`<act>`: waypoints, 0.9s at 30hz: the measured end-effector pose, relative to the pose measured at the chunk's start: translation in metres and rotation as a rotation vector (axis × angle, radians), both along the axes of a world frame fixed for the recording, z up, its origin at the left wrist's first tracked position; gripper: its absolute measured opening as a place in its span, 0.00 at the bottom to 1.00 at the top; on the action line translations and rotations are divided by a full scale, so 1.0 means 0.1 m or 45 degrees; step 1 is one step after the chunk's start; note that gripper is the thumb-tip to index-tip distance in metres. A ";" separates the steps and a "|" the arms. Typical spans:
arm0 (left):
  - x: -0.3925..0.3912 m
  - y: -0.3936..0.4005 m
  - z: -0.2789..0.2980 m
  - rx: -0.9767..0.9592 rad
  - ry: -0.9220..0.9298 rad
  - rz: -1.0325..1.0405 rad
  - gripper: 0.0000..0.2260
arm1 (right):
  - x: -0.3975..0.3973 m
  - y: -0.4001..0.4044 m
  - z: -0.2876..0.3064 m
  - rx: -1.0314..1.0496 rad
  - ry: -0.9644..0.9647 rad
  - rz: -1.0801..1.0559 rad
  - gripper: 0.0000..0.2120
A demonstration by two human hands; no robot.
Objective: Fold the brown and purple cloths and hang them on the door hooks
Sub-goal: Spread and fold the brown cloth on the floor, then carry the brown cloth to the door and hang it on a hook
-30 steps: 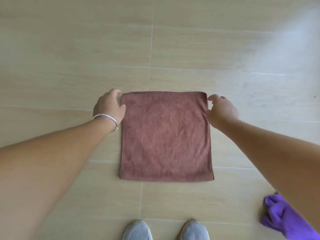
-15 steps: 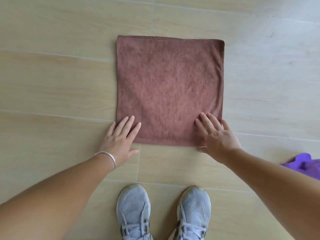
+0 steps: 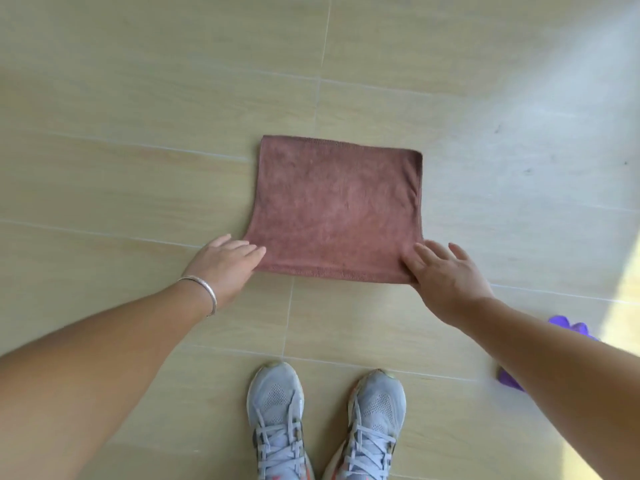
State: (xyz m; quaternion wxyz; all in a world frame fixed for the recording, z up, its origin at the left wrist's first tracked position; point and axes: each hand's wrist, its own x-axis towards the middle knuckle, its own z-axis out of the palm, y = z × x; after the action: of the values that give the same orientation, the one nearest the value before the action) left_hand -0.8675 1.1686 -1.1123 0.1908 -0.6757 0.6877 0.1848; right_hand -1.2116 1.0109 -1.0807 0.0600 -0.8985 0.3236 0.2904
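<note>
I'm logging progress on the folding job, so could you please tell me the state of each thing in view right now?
brown cloth: lying flat on the floor, folded over, near edge doubled.
purple cloth: bunched on the floor, unfolded, mostly hidden behind the right arm.
left hand: open, fingers resting on the brown cloth's near left corner.
right hand: open, fingers spread on the near right corner.
shoes: laced, standing on the floor.

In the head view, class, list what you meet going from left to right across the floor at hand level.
Left hand wearing a silver bangle → flat brown terry cloth → right hand → crumpled purple cloth.
</note>
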 end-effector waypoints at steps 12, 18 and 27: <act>0.40 -1.05 2.63 0.107 -0.330 0.025 0.16 | 0.38 -0.87 2.58 -0.020 -0.001 -0.090 0.12; 0.70 -1.58 4.31 0.084 -0.368 -0.065 0.18 | 0.56 -1.26 4.17 -0.094 -0.042 -0.142 0.12; 0.95 -1.76 6.88 -0.058 -0.314 0.095 0.11 | 0.92 -1.53 6.58 -0.262 -0.247 -0.174 0.17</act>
State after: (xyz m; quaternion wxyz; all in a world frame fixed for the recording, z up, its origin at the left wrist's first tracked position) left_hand -0.7728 0.9923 -0.4247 0.2514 -0.7226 0.6373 0.0916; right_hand -1.1201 0.8578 -0.4231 0.0180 -0.8997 0.4046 0.1628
